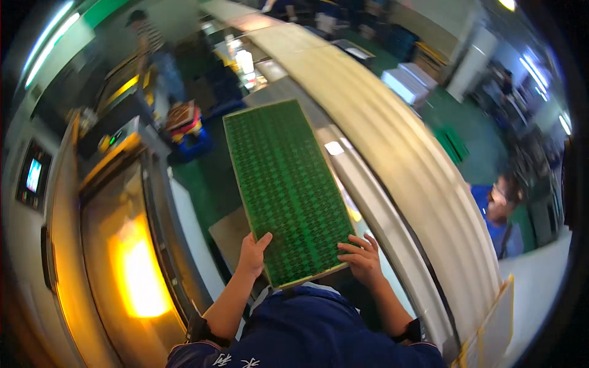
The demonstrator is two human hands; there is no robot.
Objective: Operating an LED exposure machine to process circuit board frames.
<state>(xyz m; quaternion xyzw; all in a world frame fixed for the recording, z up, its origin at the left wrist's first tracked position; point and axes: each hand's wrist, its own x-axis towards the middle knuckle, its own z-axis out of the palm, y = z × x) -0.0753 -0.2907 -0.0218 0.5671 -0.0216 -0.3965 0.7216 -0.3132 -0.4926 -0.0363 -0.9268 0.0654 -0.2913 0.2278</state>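
A long green printed circuit board panel (288, 190), covered in rows of small repeated patterns, is held in front of my body. Its far end points away from me and tilts a little to the left. My left hand (253, 253) grips the near left edge, thumb lying on the top face. At the near right edge is my right hand (362, 259), its fingers along the border and partly over the face. The fingers beneath the panel are hidden.
On the left stands a machine with a yellow-lit window (138, 264) and a small screen (34, 175). A long cream-coloured ribbed conveyor cover (392, 129) curves along the right. One person (156, 55) stands far left, another (500, 208) at the right. White stacked boxes (410, 84) lie beyond.
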